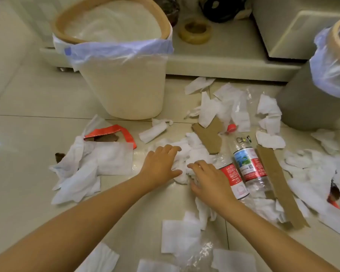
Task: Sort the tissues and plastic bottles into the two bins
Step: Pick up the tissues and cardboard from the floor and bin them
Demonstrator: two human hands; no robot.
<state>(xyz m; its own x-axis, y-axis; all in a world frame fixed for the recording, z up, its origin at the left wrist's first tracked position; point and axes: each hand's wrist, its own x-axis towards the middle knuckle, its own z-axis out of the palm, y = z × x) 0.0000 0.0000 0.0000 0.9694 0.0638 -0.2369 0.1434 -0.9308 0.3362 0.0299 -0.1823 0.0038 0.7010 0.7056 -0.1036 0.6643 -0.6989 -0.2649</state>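
Mostly crumpled white tissues (pixel 186 154) surround two red-labelled bottles (pixel 249 165).

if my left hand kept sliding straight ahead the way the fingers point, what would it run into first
Your left hand already rests on the crumpled tissue pile, so that comes first. Beyond it, the line looks to reach the cardboard piece, though depth is hard to judge.
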